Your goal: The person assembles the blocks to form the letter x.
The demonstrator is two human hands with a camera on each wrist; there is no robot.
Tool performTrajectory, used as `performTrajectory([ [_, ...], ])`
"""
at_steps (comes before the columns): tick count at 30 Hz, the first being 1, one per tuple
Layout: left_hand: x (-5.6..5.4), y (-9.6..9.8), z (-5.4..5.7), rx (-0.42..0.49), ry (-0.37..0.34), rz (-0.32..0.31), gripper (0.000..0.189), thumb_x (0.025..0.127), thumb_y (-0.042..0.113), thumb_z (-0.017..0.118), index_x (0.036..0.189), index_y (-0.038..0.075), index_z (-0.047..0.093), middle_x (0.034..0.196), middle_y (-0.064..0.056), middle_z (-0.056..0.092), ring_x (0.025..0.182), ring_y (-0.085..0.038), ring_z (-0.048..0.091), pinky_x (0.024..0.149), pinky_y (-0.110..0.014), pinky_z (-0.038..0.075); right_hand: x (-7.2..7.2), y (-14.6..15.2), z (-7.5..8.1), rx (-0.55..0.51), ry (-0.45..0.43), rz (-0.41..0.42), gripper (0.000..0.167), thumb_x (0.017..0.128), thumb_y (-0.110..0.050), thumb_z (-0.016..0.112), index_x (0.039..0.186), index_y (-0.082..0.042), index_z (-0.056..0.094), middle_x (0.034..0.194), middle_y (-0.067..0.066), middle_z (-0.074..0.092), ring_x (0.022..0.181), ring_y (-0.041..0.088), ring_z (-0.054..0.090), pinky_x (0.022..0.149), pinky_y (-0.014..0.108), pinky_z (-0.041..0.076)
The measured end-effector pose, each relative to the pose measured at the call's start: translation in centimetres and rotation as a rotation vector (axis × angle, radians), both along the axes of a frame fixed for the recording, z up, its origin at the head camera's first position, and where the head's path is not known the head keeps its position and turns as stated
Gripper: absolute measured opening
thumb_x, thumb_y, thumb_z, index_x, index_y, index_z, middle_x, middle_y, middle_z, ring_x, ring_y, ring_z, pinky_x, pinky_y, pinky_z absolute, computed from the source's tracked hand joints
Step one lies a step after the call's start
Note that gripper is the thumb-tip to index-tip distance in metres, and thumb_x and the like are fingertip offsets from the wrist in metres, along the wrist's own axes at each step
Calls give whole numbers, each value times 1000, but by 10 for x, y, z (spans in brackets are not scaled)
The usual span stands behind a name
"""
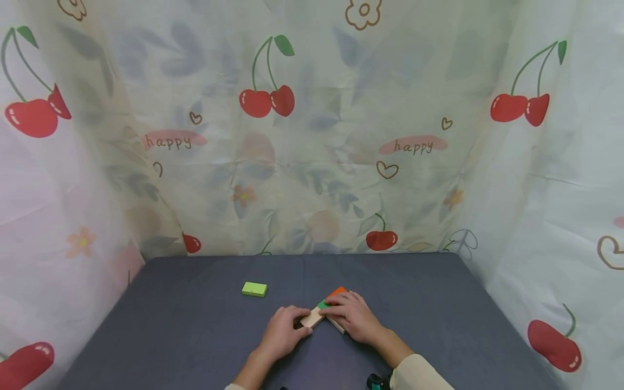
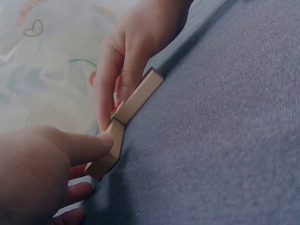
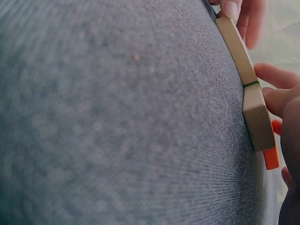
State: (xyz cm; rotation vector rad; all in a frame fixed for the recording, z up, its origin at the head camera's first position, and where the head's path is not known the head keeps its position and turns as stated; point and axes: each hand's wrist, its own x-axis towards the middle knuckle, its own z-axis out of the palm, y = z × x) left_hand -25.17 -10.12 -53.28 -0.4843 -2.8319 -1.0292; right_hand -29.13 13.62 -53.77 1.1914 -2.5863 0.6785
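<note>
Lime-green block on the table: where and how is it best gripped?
Probably pinch the lime-green block midway along its long near and far sides, coming from above: it lies flat, longer than wide, with nothing touching those sides. The left hand is nearer.

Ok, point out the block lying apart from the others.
The lime-green block, alone beyond the left hand; the other blocks sit grouped near that hand and the right hand.

Dark table [image 1: 429,303] extends beneath left hand [image 1: 285,331]; lime-green block [image 1: 254,289] lies beyond that hand; cherry-print curtain [image 1: 312,135] hangs farther beyond.
</note>
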Motion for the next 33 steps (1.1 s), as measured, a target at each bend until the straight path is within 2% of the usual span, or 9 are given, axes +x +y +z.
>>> performTrajectory([
  [5,-2,-5,-1,53,-20,-38,36,80,26,81,114,17,72,98,7,64,82,-11,53,70,-32,44,0,0,1,9,-21,-10,27,96,-21,60,120,-27,71,129,1,60,124,27,48,104,62,25],
  [11,-4,-11,0,68,-24,-64,36,80,22,81,114,16,72,100,5,65,85,-12,57,73,-35,46,-1,0,1,9,-24,-4,27,96,-21,60,120,-26,71,129,2,60,124,28,48,104,64,23],
  [16,-4,-12,0,50,-37,-71,34,81,21,80,114,17,73,100,6,66,85,-12,56,72,-34,46,-2,1,0,10,-27,-5,26,96,-22,61,120,-27,71,129,1,59,124,27,48,104,63,23],
  [23,-4,-11,-1,30,-3,-71,31,80,19,80,110,16,74,98,7,67,83,-11,54,71,-31,45,-3,1,0,14,-50,-7,27,96,-23,61,120,-28,71,130,1,59,125,27,47,105,63,22],
  [33,-4,-12,0,50,-1,-79,31,80,20,81,110,16,74,99,6,67,83,-11,55,70,-31,45,-3,1,0,15,-70,-8,28,96,-23,61,122,-27,70,131,1,58,127,28,46,106,62,21],
])
